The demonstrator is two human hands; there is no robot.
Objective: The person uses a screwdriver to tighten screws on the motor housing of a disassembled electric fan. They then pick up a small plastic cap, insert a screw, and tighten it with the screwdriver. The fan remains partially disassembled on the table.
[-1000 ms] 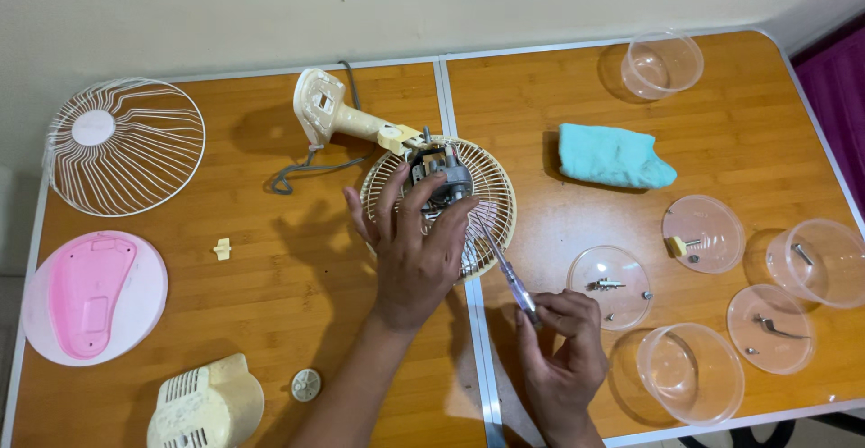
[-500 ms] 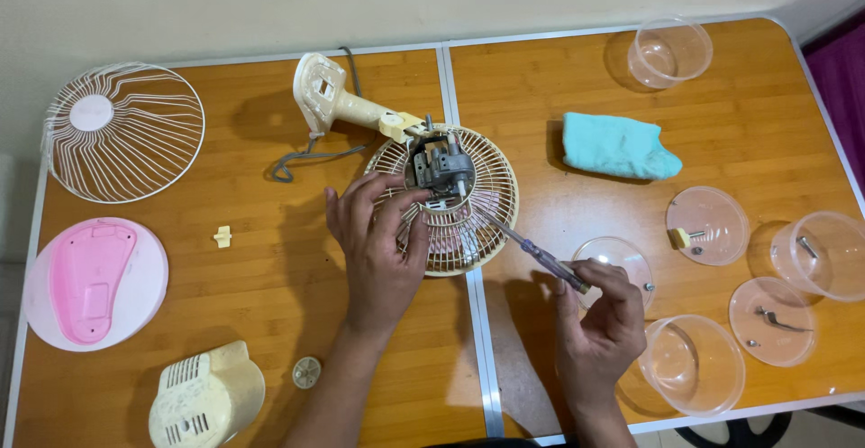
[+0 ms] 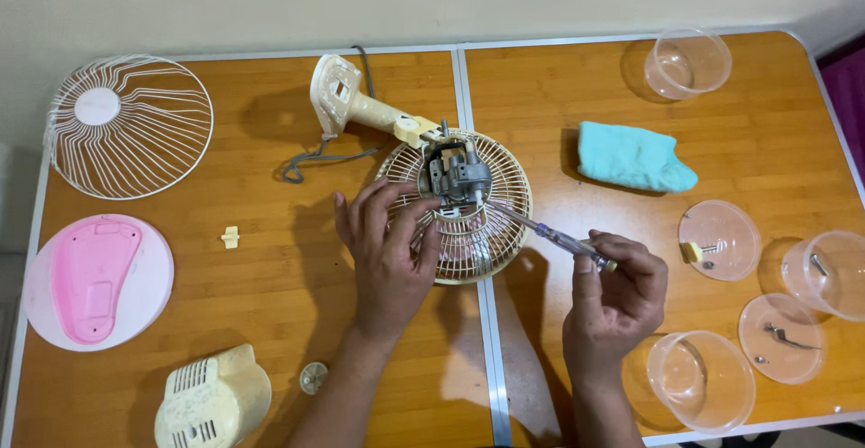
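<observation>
Left hand [image 3: 389,254] spread on the rear fan grille [image 3: 459,209] mid-counter steadying the motor [image 3: 458,176], right hand [image 3: 617,299] pinching the screwdriver [image 3: 550,232]: best to keep tip square in the screw, grille pinned flat.

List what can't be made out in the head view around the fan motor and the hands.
- Screwdriver tip: too small to see where it meets the motor.
- Rear grille: left part covered by the left hand.
- Screwdriver handle end: wrapped by the right hand.
- Small parts in the clear lids: too small to identify.
- Plastic tub: lower rim near the frame edge; contents unclear.
</observation>
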